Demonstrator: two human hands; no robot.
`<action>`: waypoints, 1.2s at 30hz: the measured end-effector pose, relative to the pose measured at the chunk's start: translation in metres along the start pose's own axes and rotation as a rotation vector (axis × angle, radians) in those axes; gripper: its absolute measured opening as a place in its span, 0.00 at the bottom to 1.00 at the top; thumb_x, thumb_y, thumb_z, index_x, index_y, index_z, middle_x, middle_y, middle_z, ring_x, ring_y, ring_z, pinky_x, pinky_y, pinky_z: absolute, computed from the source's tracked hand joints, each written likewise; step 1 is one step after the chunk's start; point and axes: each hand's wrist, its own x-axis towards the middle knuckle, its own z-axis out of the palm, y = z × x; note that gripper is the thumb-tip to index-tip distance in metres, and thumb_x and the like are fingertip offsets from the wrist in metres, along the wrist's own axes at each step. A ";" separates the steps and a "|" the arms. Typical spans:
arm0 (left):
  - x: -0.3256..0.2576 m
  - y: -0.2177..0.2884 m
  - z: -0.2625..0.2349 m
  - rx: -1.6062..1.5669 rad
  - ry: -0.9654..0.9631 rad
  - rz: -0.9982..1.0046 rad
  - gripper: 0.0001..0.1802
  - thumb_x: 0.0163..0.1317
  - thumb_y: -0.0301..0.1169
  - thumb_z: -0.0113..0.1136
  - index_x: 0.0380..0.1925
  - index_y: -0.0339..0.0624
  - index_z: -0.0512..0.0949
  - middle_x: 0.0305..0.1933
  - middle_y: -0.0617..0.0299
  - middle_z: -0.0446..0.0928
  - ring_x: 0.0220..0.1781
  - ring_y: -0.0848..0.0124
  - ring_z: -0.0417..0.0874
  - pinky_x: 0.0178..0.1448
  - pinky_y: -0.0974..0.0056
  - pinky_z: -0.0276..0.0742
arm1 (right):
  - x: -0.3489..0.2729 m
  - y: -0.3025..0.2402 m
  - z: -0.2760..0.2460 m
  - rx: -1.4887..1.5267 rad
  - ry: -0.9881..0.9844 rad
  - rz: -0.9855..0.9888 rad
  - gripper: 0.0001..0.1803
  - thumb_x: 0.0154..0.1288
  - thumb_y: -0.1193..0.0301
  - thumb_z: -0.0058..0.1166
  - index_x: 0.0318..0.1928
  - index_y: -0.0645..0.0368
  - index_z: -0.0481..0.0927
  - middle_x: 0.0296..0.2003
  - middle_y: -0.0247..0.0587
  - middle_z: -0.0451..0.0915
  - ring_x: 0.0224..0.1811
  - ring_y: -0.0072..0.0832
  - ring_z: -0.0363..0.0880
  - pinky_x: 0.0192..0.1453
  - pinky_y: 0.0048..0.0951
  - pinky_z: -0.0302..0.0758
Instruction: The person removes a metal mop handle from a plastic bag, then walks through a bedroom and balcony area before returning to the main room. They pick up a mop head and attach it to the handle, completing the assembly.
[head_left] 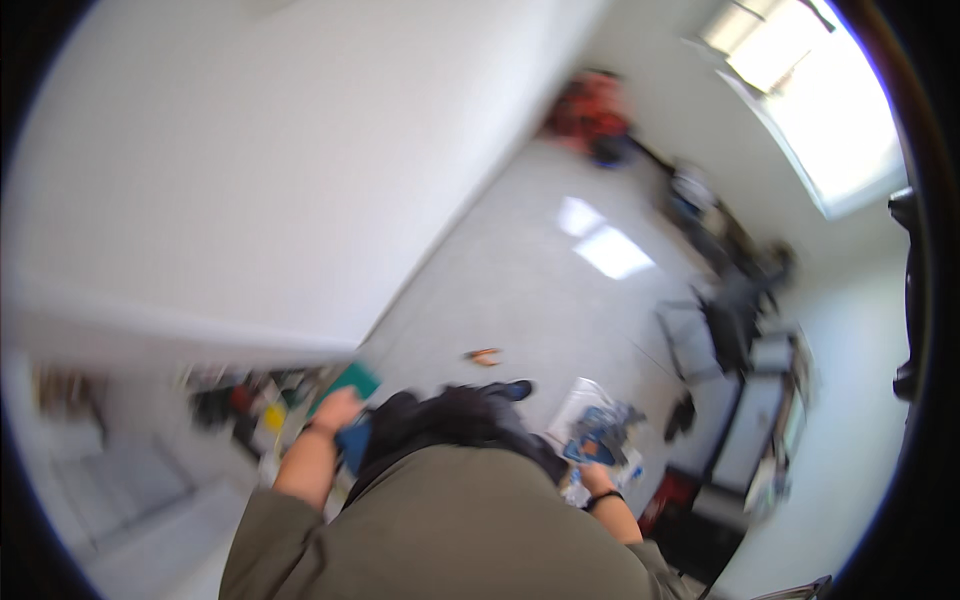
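Down at the left, my left hand [338, 408] is closed at the edge of a flat green piece [357, 382], perhaps a board or box. Blur softens its outline. A blue surface [352, 442] shows just below that hand, by my dark trousers. On the right, my right hand [597, 478] hangs low against a jumble of blue and grey items [600, 435] lying on a white sheet or bag [575, 402]. Its fingers are smeared, so whether it grips one of them is unclear. Orange-handled pliers [485, 356] lie on the floor ahead of me.
A tall white wall or panel [250, 180] fills the left. Blurred mixed items [250, 405] are beside my left arm. Chair-like black furniture [728, 325] and a dark-framed shelf [745, 430] stand right. A red bundle [592, 108] sits far off, with a bright window [820, 95] at upper right.
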 end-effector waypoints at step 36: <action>0.436 0.662 -0.002 0.634 -0.362 0.355 0.17 0.50 0.43 0.61 0.33 0.41 0.81 0.36 0.50 0.81 0.42 0.55 0.81 0.48 0.57 0.76 | 0.123 0.172 -0.192 1.006 -0.016 0.899 0.26 0.60 0.57 0.42 0.44 0.70 0.78 0.49 0.65 0.74 0.54 0.54 0.72 0.59 0.43 0.67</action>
